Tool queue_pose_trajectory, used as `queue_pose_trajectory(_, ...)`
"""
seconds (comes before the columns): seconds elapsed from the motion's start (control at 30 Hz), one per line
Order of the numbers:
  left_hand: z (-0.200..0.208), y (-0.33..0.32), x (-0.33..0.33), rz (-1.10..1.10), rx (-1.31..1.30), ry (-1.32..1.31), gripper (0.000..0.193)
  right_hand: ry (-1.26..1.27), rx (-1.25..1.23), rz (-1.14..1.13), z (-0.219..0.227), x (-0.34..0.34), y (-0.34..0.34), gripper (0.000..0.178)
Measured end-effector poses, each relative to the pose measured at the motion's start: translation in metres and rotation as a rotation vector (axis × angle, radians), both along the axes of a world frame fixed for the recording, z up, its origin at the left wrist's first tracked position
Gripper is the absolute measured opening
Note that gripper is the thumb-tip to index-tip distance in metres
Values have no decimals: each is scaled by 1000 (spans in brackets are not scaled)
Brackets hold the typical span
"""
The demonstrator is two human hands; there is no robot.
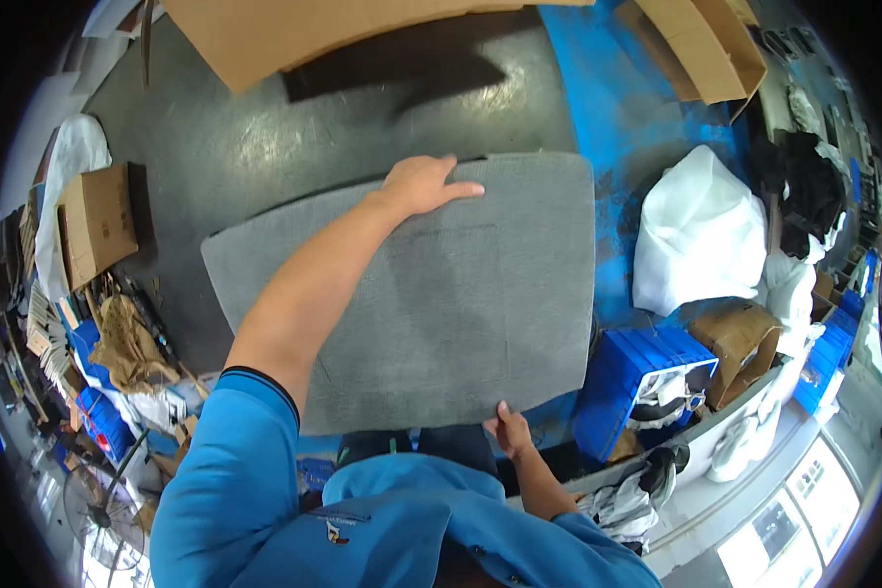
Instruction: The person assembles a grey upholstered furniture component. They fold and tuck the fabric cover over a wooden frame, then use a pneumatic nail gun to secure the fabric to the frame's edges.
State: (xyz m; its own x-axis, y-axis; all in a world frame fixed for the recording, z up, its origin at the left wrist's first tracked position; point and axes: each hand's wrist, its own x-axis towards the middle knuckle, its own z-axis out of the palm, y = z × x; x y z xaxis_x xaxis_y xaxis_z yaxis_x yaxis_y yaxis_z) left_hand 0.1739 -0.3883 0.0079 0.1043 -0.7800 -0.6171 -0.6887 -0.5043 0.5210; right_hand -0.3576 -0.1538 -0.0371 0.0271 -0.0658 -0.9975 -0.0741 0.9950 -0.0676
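Note:
A large grey carpet-like panel lies in front of me, with faint crease lines on its upper face and a dark rim along the far edge. My left hand reaches across it and grips that far edge, fingers curled over and thumb resting on top. At the near edge, right of centre, my right hand holds the panel with its thumb on top. The right fingers are mostly hidden beneath it.
A cardboard sheet crosses the far side of the dark floor. An open carton stands far right, above a white bag and a blue crate. Another carton sits at left, near a standing fan.

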Motion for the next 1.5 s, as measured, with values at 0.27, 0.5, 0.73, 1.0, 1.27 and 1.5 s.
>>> queue_pose_trajectory(0.27, -3, 329, -118, -118, -338, -280, 76, -367, -6, -384, 24, 48, -10, 65)
queue_pose_trajectory(0.5, 1, 493, -148, -351, -129, -159, 75, 137, -148, -244, -18, 72, 18, 93)
queue_pose_trajectory(0.73, -58, 566, -114, -405, -394, -514, 68, 244, -334, -28, 18, 130, 44, 116)
queue_pose_trajectory(1.0, -21, 631, -35, -422, -160, -618, 89, -284, -576, 411, -56, 124, 184, 76)
queue_pose_trajectory(1.27, -49, 617, -77, -110, -421, -708, 96, 850, -329, 975, -365, -182, 232, 69)
queue_pose_trajectory(1.5, -67, 613, -101, 2, -434, -877, 89, 734, -307, 1190, -479, -252, 201, 81)
